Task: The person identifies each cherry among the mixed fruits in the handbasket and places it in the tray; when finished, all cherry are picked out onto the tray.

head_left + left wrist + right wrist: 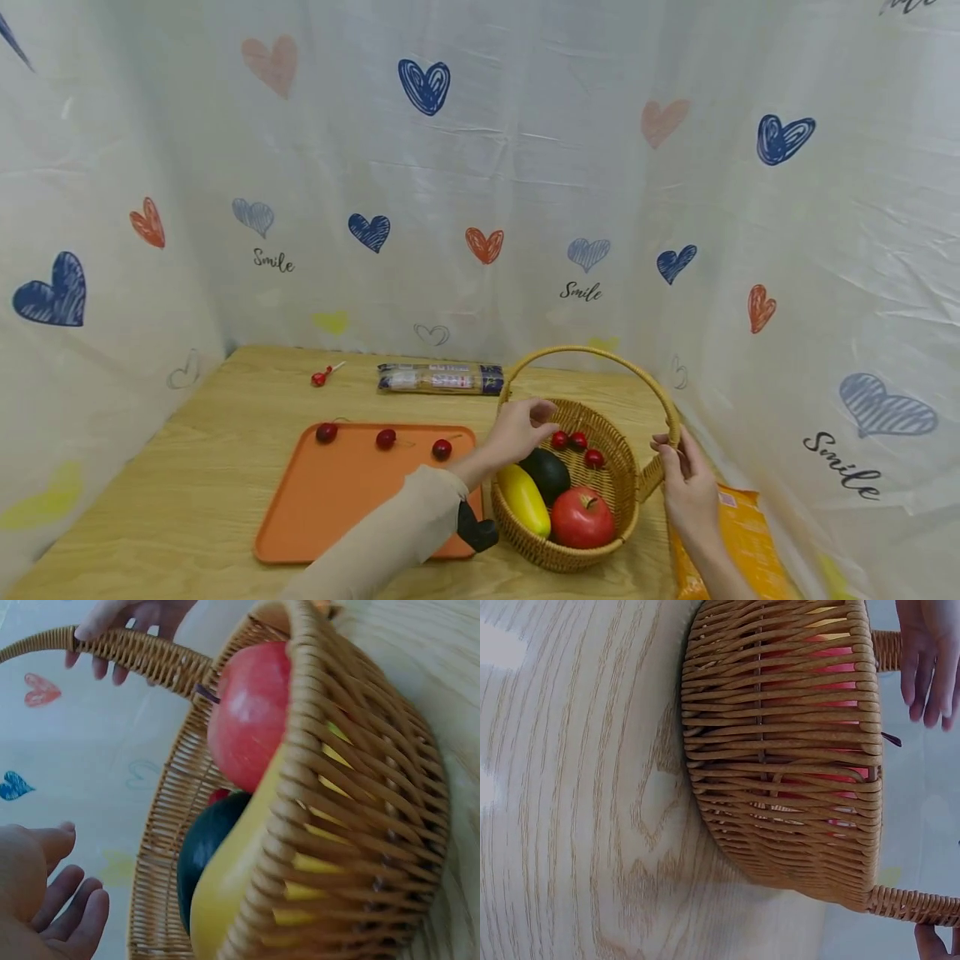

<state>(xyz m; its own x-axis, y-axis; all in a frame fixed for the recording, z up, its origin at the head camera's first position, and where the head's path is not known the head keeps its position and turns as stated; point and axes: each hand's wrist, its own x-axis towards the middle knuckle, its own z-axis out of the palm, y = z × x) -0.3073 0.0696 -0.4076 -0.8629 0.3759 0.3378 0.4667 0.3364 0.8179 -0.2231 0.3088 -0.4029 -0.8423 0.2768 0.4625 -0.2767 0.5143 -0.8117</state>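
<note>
A wicker basket with a tall arched handle stands on the table. Inside lie a red apple, a yellow mango-like fruit, a dark green avocado-like fruit and several cherries. My right hand grips the handle near its right base, thumb on the near side and fingers behind. Over the basket's left rim hovers my left hand, its fingers loosely bent with nothing between them. In the left wrist view the left hand is apart from the basket.
An orange tray lies left of the basket, with a cherry and two others along its far edge. Behind are a wrapped lollipop and long noodle-like packets. An orange-yellow bag lies at the right. Printed curtains enclose the table.
</note>
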